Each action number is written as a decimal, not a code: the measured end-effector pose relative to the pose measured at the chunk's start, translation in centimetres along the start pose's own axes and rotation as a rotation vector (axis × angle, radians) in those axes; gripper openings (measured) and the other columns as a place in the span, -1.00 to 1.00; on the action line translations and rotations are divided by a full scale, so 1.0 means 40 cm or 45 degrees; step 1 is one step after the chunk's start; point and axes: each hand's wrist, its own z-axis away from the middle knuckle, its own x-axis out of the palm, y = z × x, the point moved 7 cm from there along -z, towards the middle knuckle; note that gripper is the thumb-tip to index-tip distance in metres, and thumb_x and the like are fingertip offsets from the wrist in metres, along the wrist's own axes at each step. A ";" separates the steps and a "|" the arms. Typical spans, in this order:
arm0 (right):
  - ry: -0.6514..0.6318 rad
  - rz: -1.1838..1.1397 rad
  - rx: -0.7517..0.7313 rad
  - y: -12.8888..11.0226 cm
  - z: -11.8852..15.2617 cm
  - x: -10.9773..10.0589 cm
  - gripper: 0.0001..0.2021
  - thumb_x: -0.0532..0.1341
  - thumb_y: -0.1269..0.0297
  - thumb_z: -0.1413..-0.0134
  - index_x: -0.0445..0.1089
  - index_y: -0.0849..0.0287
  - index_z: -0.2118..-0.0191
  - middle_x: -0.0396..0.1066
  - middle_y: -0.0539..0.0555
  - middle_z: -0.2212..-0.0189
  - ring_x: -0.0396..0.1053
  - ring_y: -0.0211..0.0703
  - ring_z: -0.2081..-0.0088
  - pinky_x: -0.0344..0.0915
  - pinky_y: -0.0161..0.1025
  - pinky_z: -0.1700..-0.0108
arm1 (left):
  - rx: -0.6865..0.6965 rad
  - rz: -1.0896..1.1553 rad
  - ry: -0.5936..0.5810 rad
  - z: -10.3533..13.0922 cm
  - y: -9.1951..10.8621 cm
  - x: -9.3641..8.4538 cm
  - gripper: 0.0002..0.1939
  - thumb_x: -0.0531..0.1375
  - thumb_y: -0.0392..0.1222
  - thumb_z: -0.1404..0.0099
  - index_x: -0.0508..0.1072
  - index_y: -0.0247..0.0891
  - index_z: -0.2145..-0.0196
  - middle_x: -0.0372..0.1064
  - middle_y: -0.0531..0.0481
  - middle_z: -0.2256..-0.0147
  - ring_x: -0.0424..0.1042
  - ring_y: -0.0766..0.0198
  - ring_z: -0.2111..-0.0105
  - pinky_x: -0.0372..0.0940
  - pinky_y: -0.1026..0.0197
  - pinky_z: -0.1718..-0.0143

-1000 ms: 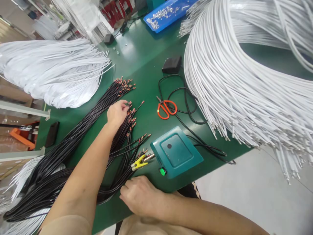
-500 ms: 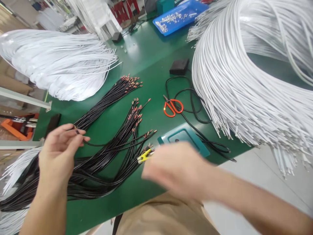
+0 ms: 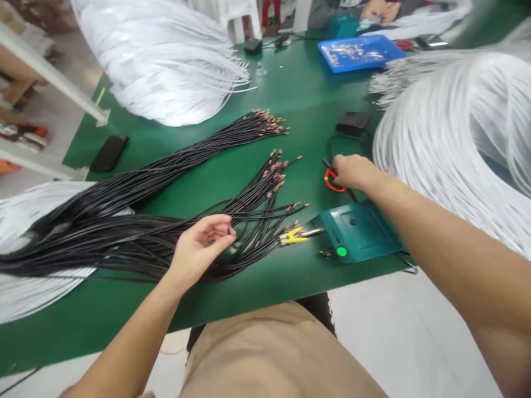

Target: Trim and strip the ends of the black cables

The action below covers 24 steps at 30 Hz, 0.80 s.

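My left hand (image 3: 207, 240) pinches the end of a black cable above the lower black cable bundle (image 3: 153, 235). At the red-handled scissors (image 3: 334, 185), my right hand (image 3: 352, 170) has its fingers closed on one handle loop. A yellow clip (image 3: 293, 236) sits at the copper-tipped ends of the lower bundle, beside the teal device (image 3: 360, 229) with a green light. Another black cable bundle (image 3: 186, 157) lies farther back, its copper ends pointing right.
White cables lie in a heap (image 3: 161, 61) at the back left and a large coil (image 3: 435, 127) at the right. Behind are a blue tray (image 3: 360, 52) of small parts, a black box (image 3: 353, 122) and another person's hands (image 3: 381, 11). A dark phone-like object (image 3: 109, 153) lies left.
The view has shifted. My right hand has moved from beside the teal device to the scissors and taken hold of them. My left hand, still pinching the cable, is now nearer the cable ends.
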 end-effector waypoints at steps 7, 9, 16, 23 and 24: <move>0.222 -0.117 0.054 -0.033 0.030 -0.115 -0.64 0.18 0.31 -0.08 0.26 0.34 0.01 0.43 0.41 0.23 0.41 0.16 0.21 0.19 -0.08 0.25 | 0.038 0.195 -0.049 -0.003 -0.032 -0.034 -0.72 0.33 -0.26 -0.08 0.43 -0.19 0.21 0.47 -0.01 0.39 0.48 0.24 0.33 0.39 0.16 0.25; 0.367 -0.289 -0.013 -0.084 0.087 -0.177 -0.65 0.25 0.31 -0.03 0.25 0.20 0.04 0.44 0.22 0.30 0.40 0.02 0.30 0.21 -0.13 0.27 | 0.080 0.249 -0.051 -0.002 -0.038 -0.030 -0.68 0.31 -0.29 -0.12 0.41 -0.19 0.15 0.45 0.02 0.39 0.47 0.27 0.32 0.37 0.19 0.24; 0.177 -1.271 -0.615 -0.367 0.346 -0.243 -0.66 0.32 -0.01 0.06 0.24 0.11 0.37 0.26 -0.07 0.50 0.18 -0.30 0.50 0.15 -0.29 0.44 | 0.178 0.319 -0.079 0.001 -0.047 -0.003 -0.64 0.23 -0.30 -0.22 0.47 -0.08 0.01 0.34 0.03 0.30 0.42 0.32 0.25 0.36 0.25 0.19; 0.189 -0.747 -0.762 -0.492 0.411 -0.148 -0.61 0.29 0.00 0.01 0.18 0.17 0.55 0.18 -0.06 0.54 0.08 -0.33 0.51 0.02 -0.32 0.46 | -0.013 0.433 -0.016 0.003 -0.077 -0.013 -0.65 0.32 -0.27 -0.12 0.53 -0.21 0.10 0.50 -0.01 0.32 0.49 0.27 0.29 0.38 0.20 0.16; 0.239 -0.675 -0.778 -0.498 0.415 -0.140 -0.61 0.29 0.01 0.00 0.19 0.17 0.55 0.19 -0.04 0.52 0.10 -0.32 0.51 0.03 -0.31 0.45 | -0.039 0.438 0.001 0.003 -0.078 -0.017 -0.66 0.33 -0.27 -0.10 0.53 -0.23 0.12 0.52 -0.02 0.33 0.50 0.26 0.31 0.39 0.20 0.17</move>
